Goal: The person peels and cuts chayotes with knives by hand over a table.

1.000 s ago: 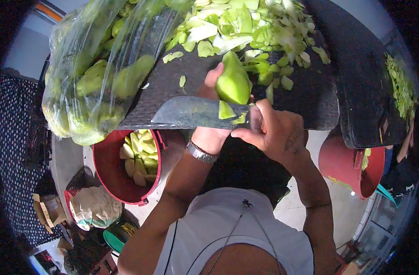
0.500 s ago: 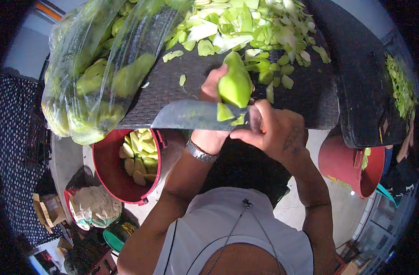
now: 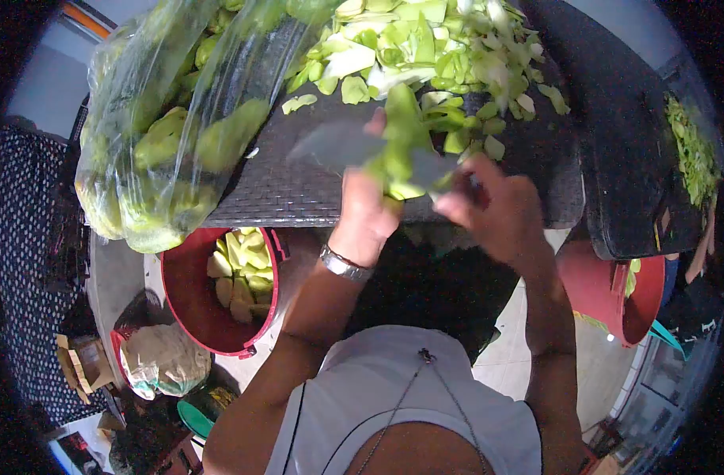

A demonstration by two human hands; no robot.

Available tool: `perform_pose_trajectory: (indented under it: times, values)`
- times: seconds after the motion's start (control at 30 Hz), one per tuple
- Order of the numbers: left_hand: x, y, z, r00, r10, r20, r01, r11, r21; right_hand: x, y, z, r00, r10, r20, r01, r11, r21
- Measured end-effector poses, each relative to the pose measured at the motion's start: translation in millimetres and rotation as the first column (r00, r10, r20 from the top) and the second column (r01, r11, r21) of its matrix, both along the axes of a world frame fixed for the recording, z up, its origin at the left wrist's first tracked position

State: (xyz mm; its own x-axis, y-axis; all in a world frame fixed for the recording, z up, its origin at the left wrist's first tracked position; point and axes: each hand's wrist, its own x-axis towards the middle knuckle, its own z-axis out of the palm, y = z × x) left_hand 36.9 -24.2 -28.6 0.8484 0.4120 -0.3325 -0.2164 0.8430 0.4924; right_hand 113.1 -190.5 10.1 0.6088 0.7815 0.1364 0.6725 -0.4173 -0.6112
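Observation:
In the head view my left hand [image 3: 365, 204] is closed around a pear-shaped green fruit [image 3: 408, 123], holding it upright over the table's near edge. My right hand [image 3: 498, 204] grips a knife [image 3: 338, 147] by its handle. The broad blade points left and crosses the fruit, with part of it hidden behind the fruit. Motion blurs the blade and my right fingers. A loose green strip hangs near the lower end of the fruit. Beyond my hands, a heap of green and whitish peelings [image 3: 413, 47] covers the dark woven tabletop [image 3: 287, 186].
A clear plastic bag [image 3: 152, 158] of green fruits stands at the left. Below it, a red bucket [image 3: 172, 305] contains pale cut pieces. Another red bucket [image 3: 587, 285] is at the right, near a black chair-like surface [image 3: 627, 158]. More peelings [image 3: 690, 150] lie at far right.
The knife has moved up from below the fruit to across its middle, and its blade now blurs. My left hand has turned slightly around the fruit.

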Motion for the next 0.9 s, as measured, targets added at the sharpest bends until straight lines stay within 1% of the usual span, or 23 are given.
perform_pose_trajectory:
  times: [0.03,0.07,0.13,0.17,0.2,0.23,0.3,0.33,0.43,0.47,0.53,0.57,0.63,0.67,0.7,0.73,0.77,0.8,0.83,0.9]
  values:
    - [0,-2,-1,0.999,-0.003,0.032,0.005,0.999,-0.052,-4,4,-1,0.998,0.045,0.036,-0.044,0.999,-0.007]
    - [-1,5,-17,0.984,-0.129,0.124,0.127,0.992,0.028,-7,7,-4,0.994,0.090,0.068,-0.089,0.996,-0.017]
    - [-4,5,-13,0.970,-0.163,0.182,0.158,0.986,0.044,-8,10,-12,0.975,0.154,0.159,-0.155,0.988,-0.004]
    - [-4,5,-11,0.960,-0.179,0.214,0.172,0.984,0.052,-5,11,-14,0.980,0.152,0.127,-0.151,0.988,-0.018]
    - [-3,5,-10,0.985,-0.126,0.120,0.118,0.991,0.066,-1,10,-16,0.984,0.149,0.096,-0.147,0.989,-0.032]
    - [-3,5,-7,0.993,-0.078,0.092,0.070,0.993,0.090,4,10,-17,0.987,0.144,0.065,-0.141,0.989,-0.046]
    - [-4,2,-2,0.999,0.022,0.038,-0.027,0.990,0.139,20,6,-21,0.996,0.024,0.082,-0.020,0.998,-0.058]
    - [-11,4,-2,0.997,0.070,0.020,-0.072,0.992,0.103,30,4,-23,0.995,-0.035,0.094,0.041,0.997,-0.062]
    - [-18,19,11,0.988,-0.156,0.003,0.154,0.976,0.151,70,-4,-39,0.952,-0.298,0.074,0.302,0.952,-0.052]
    - [-17,20,11,0.983,-0.183,0.029,0.178,0.973,0.144,71,-4,-38,0.955,-0.296,0.001,0.296,0.955,-0.016]
    - [-10,18,10,0.995,-0.094,-0.027,0.096,0.986,0.136,63,-3,-21,0.947,-0.285,-0.148,0.295,0.954,0.051]
    - [-5,16,9,0.997,-0.052,-0.053,0.059,0.989,0.136,53,-2,-15,0.958,-0.259,-0.121,0.264,0.964,0.026]
    - [-3,11,5,1.000,0.008,-0.009,-0.007,0.999,0.047,20,1,-2,0.977,-0.202,-0.067,0.201,0.979,-0.022]
    - [-5,7,4,0.999,0.042,0.006,-0.042,0.999,-0.001,8,1,0,0.995,-0.095,-0.036,0.094,0.995,-0.019]
    - [-9,4,6,0.993,0.002,0.115,0.009,0.995,-0.097,-3,1,2,1.000,0.014,-0.006,-0.014,1.000,-0.019]
    - [-5,11,-1,0.981,-0.113,0.155,0.128,0.987,-0.092,-8,0,2,0.992,0.122,0.021,-0.122,0.992,-0.022]
    - [-2,17,-7,0.955,-0.226,0.194,0.245,0.966,-0.084,-8,1,-1,0.988,0.128,0.082,-0.127,0.992,-0.021]
    - [-4,14,-8,0.951,-0.231,0.206,0.250,0.966,-0.072,-6,3,-7,0.981,0.132,0.145,-0.130,0.991,-0.020]
    - [-3,11,-6,0.960,-0.208,0.187,0.231,0.967,-0.109,-6,5,-12,0.969,0.135,0.207,-0.133,0.991,-0.019]
    - [1,6,0,0.976,-0.157,0.153,0.183,0.967,-0.178,-6,5,-15,0.970,0.143,0.197,-0.151,0.988,0.026]
